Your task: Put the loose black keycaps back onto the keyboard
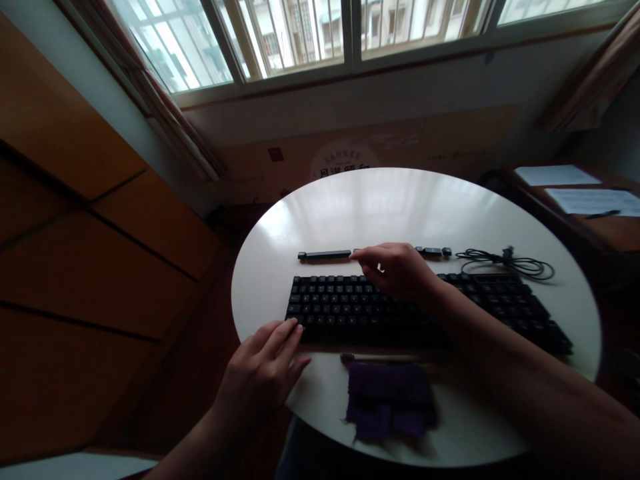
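A black keyboard (340, 310) lies across the white round table (400, 207). My left hand (265, 360) rests its fingertips on the keyboard's near left corner, fingers stretched out and thumb apart near the front edge. Over the keyboard reaches my right hand (395, 267), its fingers drawn together at the row of loose keycaps behind it. What those fingertips hold, if anything, is hidden. In that row a long keycap (326, 255) lies to their left, and more loose keycaps (433, 251) lie to the right; the hand covers part of the row.
A coiled black cable (515, 261) lies at the table's right. In front of the keyboard are a thin brush (370, 359) and a folded purple cloth (390, 403). Papers (590, 200) and a pen (603, 215) lie on a brown surface at right. Wooden cabinets (75, 267) stand left.
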{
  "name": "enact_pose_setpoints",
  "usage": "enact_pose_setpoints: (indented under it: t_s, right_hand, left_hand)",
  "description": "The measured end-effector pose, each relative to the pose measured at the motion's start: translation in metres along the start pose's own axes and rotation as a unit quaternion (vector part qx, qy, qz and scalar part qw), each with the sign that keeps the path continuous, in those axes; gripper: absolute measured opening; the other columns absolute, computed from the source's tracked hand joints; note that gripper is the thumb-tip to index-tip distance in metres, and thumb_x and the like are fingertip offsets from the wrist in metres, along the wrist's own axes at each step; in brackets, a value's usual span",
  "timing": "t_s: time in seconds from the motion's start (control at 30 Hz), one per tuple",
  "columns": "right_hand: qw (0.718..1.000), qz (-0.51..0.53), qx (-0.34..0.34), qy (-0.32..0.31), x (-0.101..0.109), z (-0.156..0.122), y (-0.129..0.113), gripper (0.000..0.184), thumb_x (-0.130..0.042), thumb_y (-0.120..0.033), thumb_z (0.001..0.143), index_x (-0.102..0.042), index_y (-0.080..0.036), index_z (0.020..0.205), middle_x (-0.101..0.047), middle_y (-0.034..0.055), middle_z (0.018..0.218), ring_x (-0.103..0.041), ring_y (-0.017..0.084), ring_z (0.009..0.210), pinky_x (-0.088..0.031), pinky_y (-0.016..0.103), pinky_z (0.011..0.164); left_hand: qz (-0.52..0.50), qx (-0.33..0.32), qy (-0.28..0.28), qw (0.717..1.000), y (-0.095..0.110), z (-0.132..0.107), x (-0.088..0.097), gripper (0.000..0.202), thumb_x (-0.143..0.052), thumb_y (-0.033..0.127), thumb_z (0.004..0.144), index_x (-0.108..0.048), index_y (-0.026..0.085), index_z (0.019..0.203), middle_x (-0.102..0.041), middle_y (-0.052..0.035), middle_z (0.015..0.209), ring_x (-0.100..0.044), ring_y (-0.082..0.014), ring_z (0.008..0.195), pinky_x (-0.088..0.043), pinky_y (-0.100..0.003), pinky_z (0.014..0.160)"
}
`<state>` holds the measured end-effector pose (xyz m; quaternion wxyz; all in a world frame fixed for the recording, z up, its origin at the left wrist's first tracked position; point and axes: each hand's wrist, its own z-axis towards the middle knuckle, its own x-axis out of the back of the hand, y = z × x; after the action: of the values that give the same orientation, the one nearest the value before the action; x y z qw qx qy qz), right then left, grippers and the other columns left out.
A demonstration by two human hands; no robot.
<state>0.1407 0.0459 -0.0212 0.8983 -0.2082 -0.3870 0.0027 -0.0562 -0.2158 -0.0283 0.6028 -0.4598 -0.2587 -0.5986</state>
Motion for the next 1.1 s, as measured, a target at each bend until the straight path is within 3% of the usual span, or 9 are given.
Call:
enact_pose_setpoints:
  t_s: [0.27,0.37,0.43,0.53,0.6,0.67,0.77,0.93,1.1]
  right_hand:
    - [1.0,-0.003,-0.001,-0.006,0.0,0.0,0.002,0.028,-0.057,-0.021,0.089,-0.077,-0.022,0.109,-0.075,0.0011,0.09,-0.067,0.008,0.072,-0.048,0.018,0.072]
    - [1.0,0.002,0.003,-0.008,0.0,0.0,0.002,0.027,-0.057,-0.021,0.09,-0.077,-0.022,0.108,-0.075,0.0014,0.091,-0.068,0.008,0.073,-0.049,0.018,0.073]
    - [1.0,0.003,0.006,-0.005,-0.001,0.0,0.002,0.027,-0.057,-0.021,0.09,-0.077,-0.021,0.108,-0.075,0.0018,0.09,-0.068,0.008,0.073,-0.049,0.018,0.072]
    - [1.0,0.001,0.01,-0.001,-0.001,0.0,0.002,0.027,-0.057,-0.021,0.089,-0.077,-0.021,0.108,-0.075,0.0011,0.089,-0.067,0.008,0.071,-0.048,0.018,0.07]
    - [1.0,0.001,0.01,-0.002,0.0,0.0,0.002,0.028,-0.057,-0.02,0.089,-0.077,-0.022,0.109,-0.075,0.0006,0.09,-0.068,0.008,0.07,-0.049,0.018,0.07]
    - [1.0,0.001,0.009,-0.005,0.0,0.001,0.002,0.028,-0.057,-0.02,0.088,-0.077,-0.022,0.109,-0.075,0.0009,0.091,-0.069,0.009,0.073,-0.05,0.019,0.072]
    - [1.0,-0.004,0.009,0.0,0.0,0.001,0.003,0.028,-0.058,-0.02,0.088,-0.077,-0.022,0.109,-0.075,0.0014,0.093,-0.07,0.01,0.076,-0.051,0.019,0.073]
    - [1.0,-0.014,0.015,0.012,0.001,0.002,0.004,0.029,-0.056,-0.021,0.09,-0.077,-0.022,0.11,-0.076,0.0019,0.095,-0.07,0.009,0.077,-0.052,0.019,0.073]
    - [1.0,-0.012,0.008,0.004,0.002,0.002,0.002,0.029,-0.057,-0.021,0.089,-0.078,-0.022,0.109,-0.075,0.0011,0.093,-0.07,0.01,0.076,-0.051,0.019,0.073]
  left_hand:
    - [-0.054,0.016,0.044,0.997,-0.006,-0.016,-0.01,0.037,-0.058,0.03,0.098,-0.067,0.019,0.131,-0.069,-0.0143,0.131,-0.066,-0.0303,0.117,-0.057,-0.042,0.095]
    - [-0.091,0.029,0.054,0.994,-0.019,-0.009,-0.007,0.043,-0.054,0.036,0.1,-0.061,0.019,0.139,-0.066,-0.0147,0.135,-0.064,-0.0306,0.12,-0.055,-0.044,0.099]
    - [-0.11,0.06,0.054,0.991,-0.037,0.006,-0.007,0.044,-0.054,0.035,0.1,-0.06,0.02,0.141,-0.068,-0.0133,0.133,-0.065,-0.0296,0.118,-0.054,-0.045,0.101]
    - [-0.164,0.155,0.026,0.974,-0.075,0.043,-0.019,0.037,-0.054,0.037,0.099,-0.069,0.022,0.129,-0.071,-0.0102,0.125,-0.067,-0.0275,0.114,-0.055,-0.044,0.099]
    - [-0.223,0.195,-0.022,0.955,-0.103,0.072,-0.036,0.035,-0.055,0.042,0.097,-0.076,0.022,0.116,-0.072,-0.0101,0.121,-0.069,-0.0265,0.107,-0.056,-0.042,0.096]
    - [-0.257,0.21,-0.099,0.938,-0.127,0.097,-0.055,0.036,-0.061,0.041,0.091,-0.076,0.022,0.118,-0.072,-0.0102,0.121,-0.069,-0.0261,0.102,-0.056,-0.04,0.092]
    - [-0.278,0.204,-0.171,0.923,-0.149,0.122,-0.077,0.038,-0.066,0.04,0.085,-0.076,0.021,0.117,-0.073,-0.0103,0.115,-0.069,-0.025,0.096,-0.054,-0.037,0.088]
    - [-0.274,0.208,-0.19,0.92,-0.149,0.133,-0.085,0.04,-0.068,0.04,0.082,-0.077,0.019,0.115,-0.075,-0.0096,0.1,-0.069,-0.0242,0.089,-0.052,-0.036,0.085]
    - [-0.276,0.203,-0.195,0.919,-0.143,0.138,-0.087,0.024,-0.068,0.033,0.08,-0.081,0.02,0.095,-0.077,-0.0062,0.093,-0.069,-0.0234,0.085,-0.052,-0.034,0.081]
